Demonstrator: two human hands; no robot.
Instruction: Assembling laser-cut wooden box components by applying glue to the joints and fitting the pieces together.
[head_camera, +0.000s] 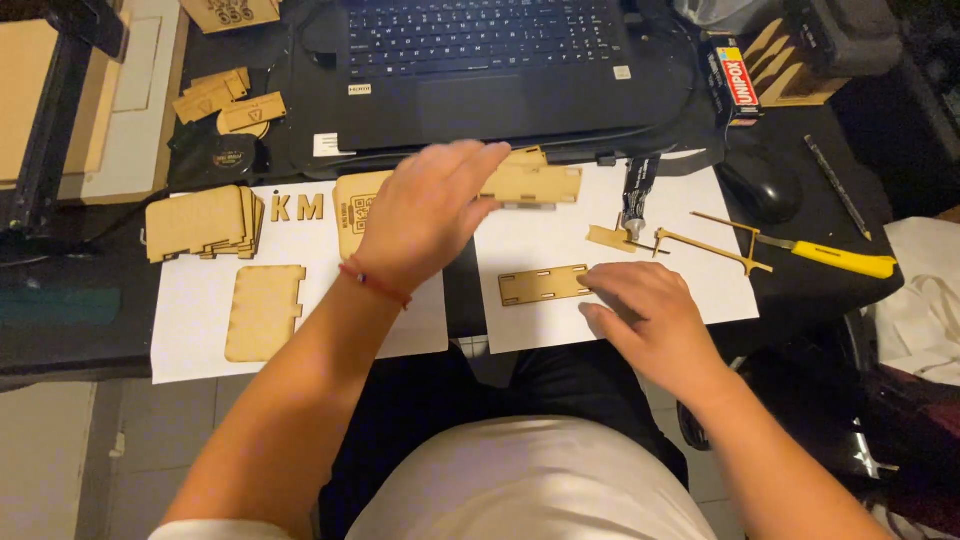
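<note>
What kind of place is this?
Probably a home hobby desk for laser-cut wood craft: thin wooden panels lie on white paper sheets, with a glue tube and a laptop close by.

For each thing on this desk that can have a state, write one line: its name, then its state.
Laptop: lid open, lying flat.
Glue tube: lying on the paper, cap state unclear.
Slotted wooden strip: flat, right hand touching its end.
Wooden panel: under the left hand, blurred.
Yellow knife: lying flat, blade state unclear.
Stack of panels: piled.
</note>
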